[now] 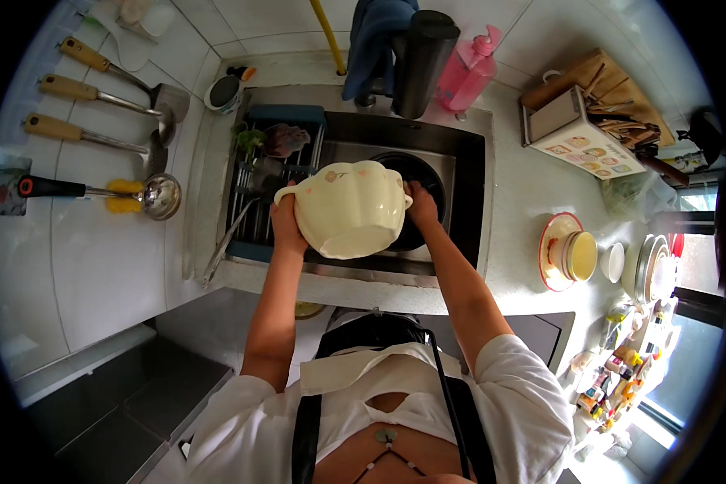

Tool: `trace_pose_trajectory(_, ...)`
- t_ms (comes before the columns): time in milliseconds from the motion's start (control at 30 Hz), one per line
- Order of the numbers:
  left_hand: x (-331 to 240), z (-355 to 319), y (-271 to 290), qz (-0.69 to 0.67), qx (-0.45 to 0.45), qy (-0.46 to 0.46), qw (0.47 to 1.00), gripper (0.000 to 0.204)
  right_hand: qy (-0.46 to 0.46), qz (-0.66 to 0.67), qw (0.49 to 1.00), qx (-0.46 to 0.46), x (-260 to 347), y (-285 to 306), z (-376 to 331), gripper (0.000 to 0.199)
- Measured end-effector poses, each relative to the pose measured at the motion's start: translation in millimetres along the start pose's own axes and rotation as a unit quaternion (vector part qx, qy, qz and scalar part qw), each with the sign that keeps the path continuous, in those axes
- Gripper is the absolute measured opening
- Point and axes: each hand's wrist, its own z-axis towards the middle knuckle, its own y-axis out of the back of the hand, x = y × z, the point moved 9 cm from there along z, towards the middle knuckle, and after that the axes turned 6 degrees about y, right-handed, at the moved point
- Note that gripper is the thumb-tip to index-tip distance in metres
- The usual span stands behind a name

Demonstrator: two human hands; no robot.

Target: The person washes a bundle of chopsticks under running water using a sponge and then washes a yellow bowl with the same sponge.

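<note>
A cream two-handled bowl [351, 211] with small floral prints is held over the sink [469, 185], tipped so that its underside faces me. My left hand [287, 227] grips it at the left handle, the fingers partly hidden behind it. On the other side my right hand [421, 206] is closed at the right handle. Below the bowl a dark round pan [427, 181] sits in the basin, partly covered. Just left of the bowl lies a dish rack [254, 214] over the sink, with a purple and green leafy vegetable [285, 140] on it.
A black faucet [424, 64] with a blue cloth [375, 40] and a pink pump bottle [468, 68] stand behind the sink. Right of it are a chopstick holder [585, 133] and stacked yellow bowls [579, 256]. Spatulas and a ladle [161, 196] hang on the left wall.
</note>
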Motion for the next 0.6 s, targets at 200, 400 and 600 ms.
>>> trace_pose_trajectory(200, 10, 3, 29, -0.132, 0.048, 0.033, 0.989, 0.036, 0.039, -0.16, 0.954, 0.249, -27, -98, -19, 0.033)
trace_pose_trajectory(400, 13, 7, 39, -0.161, 0.049, 0.042, 0.985, 0.039, -0.066, -0.006, 0.996, 0.054, -51, -44, 2, 0.033)
trace_pose_trajectory(600, 25, 19, 45, -0.159, 0.021, 0.03, 0.987, 0.04, 0.06, 0.411, 0.893, -0.174, 72, 102, -61, 0.036)
